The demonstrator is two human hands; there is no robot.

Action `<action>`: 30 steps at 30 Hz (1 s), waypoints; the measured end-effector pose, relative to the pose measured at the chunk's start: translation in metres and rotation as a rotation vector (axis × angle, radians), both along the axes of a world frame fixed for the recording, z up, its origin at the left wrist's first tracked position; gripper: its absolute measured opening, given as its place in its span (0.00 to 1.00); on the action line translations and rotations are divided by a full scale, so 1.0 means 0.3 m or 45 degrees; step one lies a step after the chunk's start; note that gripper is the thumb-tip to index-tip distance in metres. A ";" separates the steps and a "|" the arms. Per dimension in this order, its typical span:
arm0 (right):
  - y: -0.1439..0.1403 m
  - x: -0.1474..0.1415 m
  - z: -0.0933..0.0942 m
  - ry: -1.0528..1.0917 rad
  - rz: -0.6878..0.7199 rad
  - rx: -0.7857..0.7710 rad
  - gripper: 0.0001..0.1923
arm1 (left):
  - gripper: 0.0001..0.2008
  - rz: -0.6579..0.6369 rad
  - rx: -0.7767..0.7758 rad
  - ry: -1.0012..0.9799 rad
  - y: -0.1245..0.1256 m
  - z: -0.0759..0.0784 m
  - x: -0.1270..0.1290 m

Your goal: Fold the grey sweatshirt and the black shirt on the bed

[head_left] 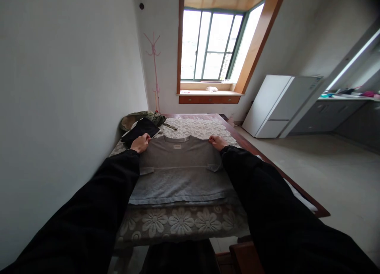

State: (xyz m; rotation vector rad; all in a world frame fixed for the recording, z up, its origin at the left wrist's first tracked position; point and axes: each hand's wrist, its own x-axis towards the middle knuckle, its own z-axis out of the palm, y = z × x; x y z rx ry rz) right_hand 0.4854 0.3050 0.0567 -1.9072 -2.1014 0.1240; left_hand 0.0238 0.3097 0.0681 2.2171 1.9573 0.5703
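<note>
Light grey short-sleeved fabric T-shirt [181, 183] spread on a table [255, 145] with a dark reddish-brown wooden edge, over a beige floral lace tablecloth [181, 222]; neckline away from the person, hem toward them, small pale rectangular label [177, 146] showing inside the collar. Left hand [141, 143] closed, pinching the left shoulder end; right hand [217, 142] closed, pinching the right shoulder end (can't tell how far that edge is lifted, if at all). Both arms in black sleeves. Just beyond left hand: folded black cloth item [144, 129], with a crumpled olive-green fabric item [151, 116] behind it. White cloth [303, 197] by the right table edge, partly behind the right sleeve. Farther out: slim pink coat stand [154, 64], green-framed sliding window [218, 48], white two-door refrigerator [280, 104] on the right.
</note>
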 end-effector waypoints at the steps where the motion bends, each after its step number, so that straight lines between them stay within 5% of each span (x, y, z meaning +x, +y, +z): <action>1: 0.004 -0.012 0.016 -0.002 -0.018 0.035 0.12 | 0.12 -0.008 0.037 -0.003 0.002 0.016 0.012; 6: -0.067 -0.114 0.015 -0.005 0.118 0.110 0.11 | 0.11 -0.247 0.059 -0.025 -0.069 0.016 0.099; 12: -0.444 -0.148 -0.068 -0.106 0.685 -0.123 0.09 | 0.10 -0.775 -0.243 -0.075 -0.422 -0.074 0.103; 16: -0.677 -0.019 -0.067 -0.200 0.626 -0.077 0.09 | 0.11 -0.657 -0.261 -0.018 -0.645 -0.090 -0.030; 19: -0.765 0.088 -0.074 -0.275 0.495 -0.012 0.12 | 0.14 -0.541 -0.212 0.012 -0.734 -0.105 -0.145; 23: -0.800 0.145 -0.104 -0.354 0.419 0.004 0.17 | 0.15 -0.452 -0.164 -0.068 -0.772 -0.131 -0.221; 30: -0.787 0.108 -0.128 -0.579 0.319 0.147 0.14 | 0.15 -0.360 -0.216 -0.118 -0.752 -0.112 -0.244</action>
